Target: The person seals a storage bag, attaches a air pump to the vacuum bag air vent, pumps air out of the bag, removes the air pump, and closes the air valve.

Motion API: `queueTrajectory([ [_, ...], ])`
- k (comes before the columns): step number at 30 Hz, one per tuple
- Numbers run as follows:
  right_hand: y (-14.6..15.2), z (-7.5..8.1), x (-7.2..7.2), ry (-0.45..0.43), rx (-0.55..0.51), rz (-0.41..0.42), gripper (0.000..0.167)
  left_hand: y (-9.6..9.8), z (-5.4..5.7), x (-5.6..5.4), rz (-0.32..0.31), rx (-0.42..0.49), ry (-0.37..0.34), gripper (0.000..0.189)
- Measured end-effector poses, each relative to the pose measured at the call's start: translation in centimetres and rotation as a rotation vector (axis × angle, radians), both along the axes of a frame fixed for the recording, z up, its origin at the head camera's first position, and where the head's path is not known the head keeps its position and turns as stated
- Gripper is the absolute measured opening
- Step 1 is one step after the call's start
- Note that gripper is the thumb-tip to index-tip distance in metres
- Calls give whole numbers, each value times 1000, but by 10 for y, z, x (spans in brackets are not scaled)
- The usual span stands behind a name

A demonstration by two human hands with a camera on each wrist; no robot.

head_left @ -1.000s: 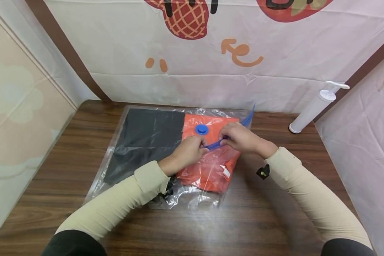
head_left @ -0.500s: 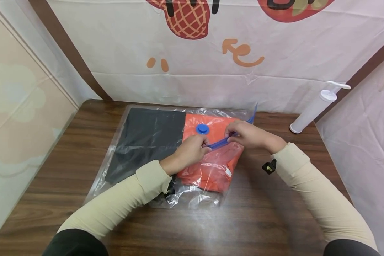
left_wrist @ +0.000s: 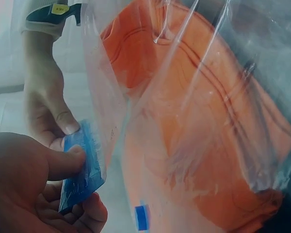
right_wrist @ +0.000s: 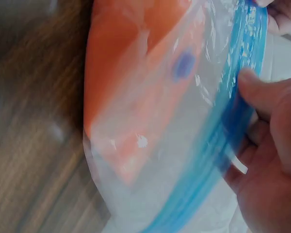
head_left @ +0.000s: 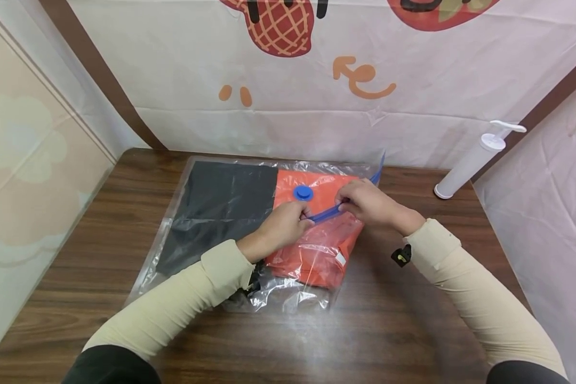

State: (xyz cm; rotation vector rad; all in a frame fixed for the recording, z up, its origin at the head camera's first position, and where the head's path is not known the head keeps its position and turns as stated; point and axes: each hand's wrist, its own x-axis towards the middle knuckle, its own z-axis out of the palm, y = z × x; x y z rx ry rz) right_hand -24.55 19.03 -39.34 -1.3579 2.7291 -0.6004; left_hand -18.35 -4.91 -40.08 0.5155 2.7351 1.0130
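Note:
A clear plastic vacuum storage bag (head_left: 293,298) lies on the table, with folded orange clothing (head_left: 312,261) and dark clothing (head_left: 225,197) inside. Its blue zip strip (head_left: 325,215) is lifted over the orange part. My left hand (head_left: 283,224) pinches the strip between thumb and fingers. Farther along the same strip, my right hand (head_left: 367,202) pinches it too. In the left wrist view the thumb presses on the blue strip (left_wrist: 85,170). The right wrist view has the strip (right_wrist: 199,160) trailing beyond the right hand. A round blue valve (head_left: 303,193) sits on the bag.
A white hand pump (head_left: 468,165) stands upright at the table's back right. Printed cloth (head_left: 288,128) hangs behind the wooden table (head_left: 365,341) and along both sides.
The right hand has slid a little to the right along the blue strip, widening the gap between the hands. The left hand stays in nearly the same place.

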Motion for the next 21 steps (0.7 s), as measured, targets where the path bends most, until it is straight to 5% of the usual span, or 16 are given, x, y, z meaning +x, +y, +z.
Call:
queueTrajectory([
  [9,7,6,-3,-44,-6,-39,9,0,0,-3,-16,5,27,10],
  [17,1,-2,-2,60,22,-66,7,-3,-1,-3,6,28,54,8],
  [21,1,-2,-5,31,12,-81,6,-4,-3,-5,5,30,63,8],
])
